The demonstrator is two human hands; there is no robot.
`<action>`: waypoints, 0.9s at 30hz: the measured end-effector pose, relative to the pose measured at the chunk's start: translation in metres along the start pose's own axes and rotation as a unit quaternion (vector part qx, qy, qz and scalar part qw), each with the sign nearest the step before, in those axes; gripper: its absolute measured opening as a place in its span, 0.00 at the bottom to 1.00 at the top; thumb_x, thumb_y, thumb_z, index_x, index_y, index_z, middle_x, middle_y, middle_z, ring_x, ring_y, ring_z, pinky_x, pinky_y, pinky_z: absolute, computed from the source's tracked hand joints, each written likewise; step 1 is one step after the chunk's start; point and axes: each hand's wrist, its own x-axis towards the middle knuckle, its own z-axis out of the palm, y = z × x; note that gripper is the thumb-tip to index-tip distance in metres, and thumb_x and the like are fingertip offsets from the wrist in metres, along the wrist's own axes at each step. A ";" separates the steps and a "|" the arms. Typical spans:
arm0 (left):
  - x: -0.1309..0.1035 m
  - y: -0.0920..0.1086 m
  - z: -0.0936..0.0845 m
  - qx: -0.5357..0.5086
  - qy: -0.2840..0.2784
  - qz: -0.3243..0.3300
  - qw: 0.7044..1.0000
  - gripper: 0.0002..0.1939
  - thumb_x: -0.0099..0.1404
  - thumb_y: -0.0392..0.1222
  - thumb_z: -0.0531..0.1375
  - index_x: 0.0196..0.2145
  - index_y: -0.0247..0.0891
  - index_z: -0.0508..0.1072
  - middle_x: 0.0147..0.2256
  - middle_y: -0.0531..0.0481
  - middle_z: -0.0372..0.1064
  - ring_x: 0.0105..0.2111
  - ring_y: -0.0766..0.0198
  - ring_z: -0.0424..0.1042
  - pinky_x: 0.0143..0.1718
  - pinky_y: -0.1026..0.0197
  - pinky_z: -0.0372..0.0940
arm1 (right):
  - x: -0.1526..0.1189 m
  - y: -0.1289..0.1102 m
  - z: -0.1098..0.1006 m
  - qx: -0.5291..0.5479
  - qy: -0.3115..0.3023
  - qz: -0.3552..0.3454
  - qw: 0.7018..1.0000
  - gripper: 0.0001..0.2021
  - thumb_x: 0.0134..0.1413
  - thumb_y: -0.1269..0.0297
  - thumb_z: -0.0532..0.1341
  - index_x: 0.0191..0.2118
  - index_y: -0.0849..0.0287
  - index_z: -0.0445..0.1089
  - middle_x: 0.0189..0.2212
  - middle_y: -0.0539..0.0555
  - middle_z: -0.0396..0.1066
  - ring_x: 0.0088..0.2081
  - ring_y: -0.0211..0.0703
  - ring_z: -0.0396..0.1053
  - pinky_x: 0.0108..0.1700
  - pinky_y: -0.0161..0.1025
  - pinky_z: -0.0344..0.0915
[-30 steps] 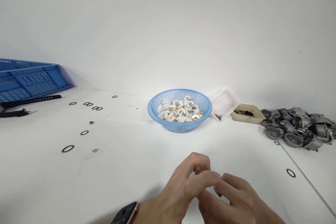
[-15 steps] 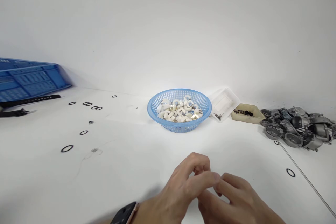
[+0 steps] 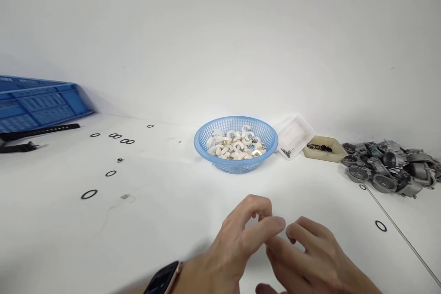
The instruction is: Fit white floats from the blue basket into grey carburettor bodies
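Observation:
My left hand (image 3: 237, 239) is over the white table in front of the blue basket, with a smartwatch (image 3: 163, 278) on its wrist. Its fingers are curled and its thumb points right; whatever they may hold is hidden. Close beside it is my right hand (image 3: 310, 257), fingers bent and spaced, the thumb apart from them at the bottom edge. No object shows in it. The fingers of the two hands overlap in view. Beyond them sits the blue basket (image 3: 236, 162), filled with white C-shaped parts (image 3: 237, 146) that have small metal bits.
Right of the basket are a white tray (image 3: 295, 135), a cream tray (image 3: 324, 155) with dark small parts and a heap of grey metal housings (image 3: 391, 167). Black rings (image 3: 89, 194) lie left and right. A blue crate (image 3: 44, 105) and black straps (image 3: 41, 132) are far left.
My right hand has moved slightly up and right, its fingers drawing away from my left thumb. My right thumb now shows at the bottom. My left hand has risen slightly.

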 end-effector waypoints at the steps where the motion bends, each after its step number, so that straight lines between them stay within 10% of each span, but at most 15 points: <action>1: 0.001 -0.001 0.000 -0.002 0.004 0.003 1.000 0.31 0.71 0.59 0.55 0.66 0.48 0.53 0.46 0.45 0.62 0.40 0.57 0.68 0.39 0.56 0.69 | 0.001 0.000 -0.002 -0.003 -0.004 0.001 1.000 0.12 0.64 0.66 0.58 0.29 0.61 0.73 0.36 0.53 0.78 0.23 0.38 0.57 0.25 0.42 0.57; 10: 0.001 -0.007 0.011 -0.024 0.043 0.077 0.996 0.38 0.68 0.70 0.51 0.66 0.46 0.54 0.40 0.47 0.62 0.36 0.57 0.66 0.37 0.53 0.69 | -0.001 0.027 0.002 -0.018 0.036 -0.017 0.999 0.08 0.58 0.63 0.62 0.36 0.64 0.74 0.41 0.63 0.80 0.23 0.42 0.63 0.22 0.42 0.59; 14: 0.004 -0.008 0.009 -0.012 0.081 0.056 0.995 0.38 0.66 0.72 0.52 0.64 0.46 0.57 0.40 0.47 0.61 0.36 0.57 0.66 0.36 0.54 0.69 | -0.001 0.036 -0.002 0.140 0.082 0.111 0.980 0.07 0.53 0.74 0.62 0.37 0.58 0.73 0.41 0.61 0.78 0.27 0.41 0.67 0.26 0.39 0.64; 16: 0.010 -0.010 0.006 -0.028 0.106 0.065 0.992 0.39 0.66 0.74 0.50 0.63 0.44 0.58 0.40 0.46 0.61 0.37 0.56 0.67 0.36 0.54 0.69 | 0.000 0.032 -0.003 0.369 0.091 0.271 0.884 0.11 0.50 0.78 0.58 0.35 0.55 0.72 0.36 0.54 0.75 0.25 0.37 0.64 0.25 0.35 0.61; 19: 0.014 -0.014 0.003 -0.023 0.109 0.075 0.991 0.39 0.67 0.73 0.49 0.63 0.42 0.59 0.42 0.44 0.63 0.40 0.54 0.70 0.38 0.52 0.71 | 0.004 0.024 -0.003 0.664 0.099 0.470 0.574 0.13 0.44 0.78 0.57 0.34 0.52 0.68 0.29 0.45 0.67 0.20 0.30 0.50 0.21 0.31 0.51; 21: 0.010 -0.012 0.003 0.011 0.090 0.079 0.993 0.35 0.68 0.69 0.53 0.62 0.43 0.59 0.45 0.43 0.66 0.43 0.52 0.72 0.40 0.51 0.73 | 0.006 0.022 -0.002 0.742 0.105 0.511 0.421 0.16 0.40 0.79 0.59 0.36 0.51 0.68 0.28 0.42 0.64 0.20 0.29 0.45 0.21 0.29 0.48; 23: 0.005 -0.008 0.006 0.046 0.079 0.091 0.992 0.29 0.69 0.62 0.57 0.61 0.46 0.62 0.47 0.43 0.68 0.45 0.52 0.74 0.44 0.49 0.74 | 0.005 0.023 -0.001 0.775 0.108 0.511 0.356 0.19 0.39 0.80 0.60 0.38 0.50 0.69 0.28 0.41 0.63 0.20 0.28 0.44 0.22 0.29 0.47; 27: 0.001 0.003 0.012 0.067 0.072 0.088 0.991 0.19 0.71 0.50 0.59 0.55 0.40 0.65 0.43 0.46 0.76 0.41 0.56 0.79 0.51 0.50 0.75 | 0.000 0.027 0.000 0.808 0.104 0.482 0.322 0.20 0.41 0.81 0.61 0.39 0.49 0.70 0.28 0.42 0.64 0.21 0.28 0.45 0.22 0.28 0.48</action>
